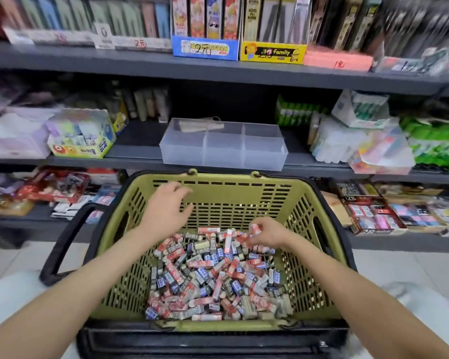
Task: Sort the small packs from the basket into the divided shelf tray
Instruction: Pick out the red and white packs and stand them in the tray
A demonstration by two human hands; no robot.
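Now, from the head view, the green basket (218, 186) is sitting near, below the shelves, with a heap of small packs (213, 278) lying across its floor. The right hand (266, 233) is pinching a red-and-white pack (254, 227) at the heap's far right edge, fingers curled round it. The left hand (166, 208) is hovering over the basket's far left, fingers loosely spread, holding nothing. The clear divided tray (223, 154) is resting on the shelf (135, 141) just beyond the basket.

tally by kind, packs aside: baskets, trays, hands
basket: 1
tray: 1
hands: 2 (left hand, right hand pinching a pack)
total: 4
packs: too many to count
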